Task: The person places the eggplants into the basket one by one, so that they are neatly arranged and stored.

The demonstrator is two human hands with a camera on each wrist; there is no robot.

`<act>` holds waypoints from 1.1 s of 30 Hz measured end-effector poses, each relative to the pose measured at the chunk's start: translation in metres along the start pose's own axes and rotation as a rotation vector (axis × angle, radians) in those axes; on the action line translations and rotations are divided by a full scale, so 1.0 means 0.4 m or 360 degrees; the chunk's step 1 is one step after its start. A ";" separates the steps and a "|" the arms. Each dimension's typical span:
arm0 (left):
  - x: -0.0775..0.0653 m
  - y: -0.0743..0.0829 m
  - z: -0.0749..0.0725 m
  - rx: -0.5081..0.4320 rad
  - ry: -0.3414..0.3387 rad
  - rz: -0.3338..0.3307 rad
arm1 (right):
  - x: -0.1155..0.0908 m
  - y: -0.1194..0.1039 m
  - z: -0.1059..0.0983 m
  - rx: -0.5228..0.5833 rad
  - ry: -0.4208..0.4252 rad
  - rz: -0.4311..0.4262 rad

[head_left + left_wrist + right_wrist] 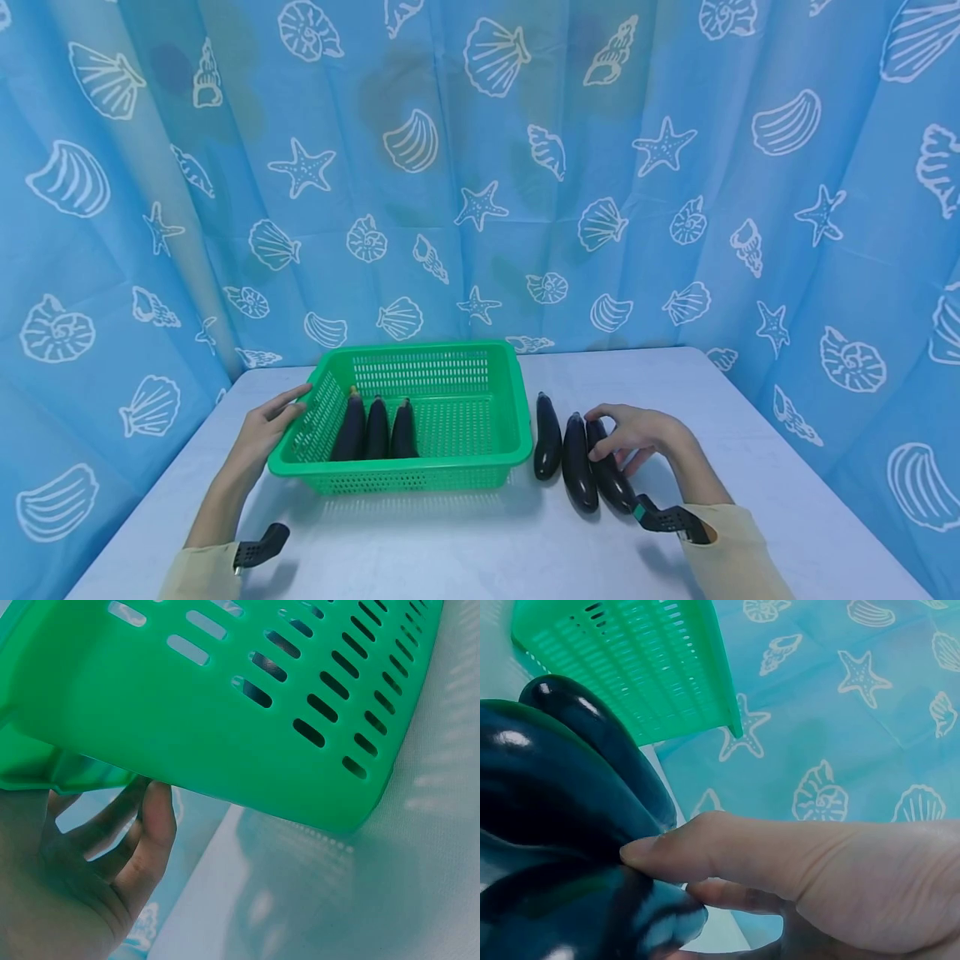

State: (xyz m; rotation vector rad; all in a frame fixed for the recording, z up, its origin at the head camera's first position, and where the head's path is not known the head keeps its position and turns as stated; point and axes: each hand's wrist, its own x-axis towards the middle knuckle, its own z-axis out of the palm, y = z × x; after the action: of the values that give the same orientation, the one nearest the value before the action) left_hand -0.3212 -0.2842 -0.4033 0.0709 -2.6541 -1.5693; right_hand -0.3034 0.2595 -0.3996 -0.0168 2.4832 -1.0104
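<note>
A green plastic basket (420,472) with slotted walls stands on the table. My left hand (272,425) holds its left rim, the fingertips at the edge; the left wrist view shows thumb and fingers close against the basket. Inside lie three dark eggplants: a left one (350,429), a middle one (377,429) and a right one (404,431). Right of the basket are three more, side by side: one nearest it (547,437), a middle one (578,467) and a rightmost eggplant (611,477). My right hand (637,433) pinches the rightmost near its stem end, partly covering it.
A white-covered table (420,550) carries everything. Behind and at both sides hangs a blue curtain (465,250) with white shells and starfish, close to the table's far edge. Each wrist wears a black camera mount, the left one (261,546) and the right one (667,518).
</note>
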 end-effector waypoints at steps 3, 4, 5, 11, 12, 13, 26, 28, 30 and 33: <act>0.000 -0.001 -0.001 0.0001 0.0003 -0.0001 | -0.002 0.000 -0.001 -0.0029 0.0015 0.0007; 0.001 0.000 -0.001 -0.0003 0.0001 -0.0004 | -0.003 0.000 -0.002 -0.0037 0.0023 0.0008; 0.001 0.000 -0.001 -0.0003 0.0000 -0.0003 | -0.004 0.001 -0.002 -0.0042 0.0027 0.0009; 0.001 0.001 -0.002 -0.0005 -0.0011 0.0005 | -0.002 -0.002 -0.001 -0.0047 0.0023 0.0012; 0.001 0.001 -0.002 -0.0006 -0.0011 0.0005 | -0.002 -0.003 -0.001 -0.0052 0.0021 0.0010; 0.000 0.001 -0.002 -0.0007 -0.0011 0.0003 | -0.001 -0.004 0.000 -0.0056 0.0020 0.0011; -0.004 -0.001 -0.001 -0.0020 0.0003 0.0003 | -0.002 -0.006 0.005 -0.0090 0.0040 -0.0010; -0.003 -0.001 -0.001 -0.0017 0.0005 0.0002 | -0.002 -0.006 0.004 -0.0095 0.0041 -0.0014; -0.003 -0.001 -0.001 -0.0017 0.0005 0.0000 | -0.002 -0.006 0.004 -0.0099 0.0042 -0.0018; -0.002 -0.001 -0.001 -0.0011 0.0005 -0.0002 | -0.003 -0.006 0.003 -0.0103 0.0039 -0.0019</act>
State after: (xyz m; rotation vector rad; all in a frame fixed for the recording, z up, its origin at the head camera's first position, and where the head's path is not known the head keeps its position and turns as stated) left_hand -0.3202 -0.2847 -0.4034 0.0747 -2.6469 -1.5774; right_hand -0.3021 0.2571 -0.3984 -0.0400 2.5403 -0.9401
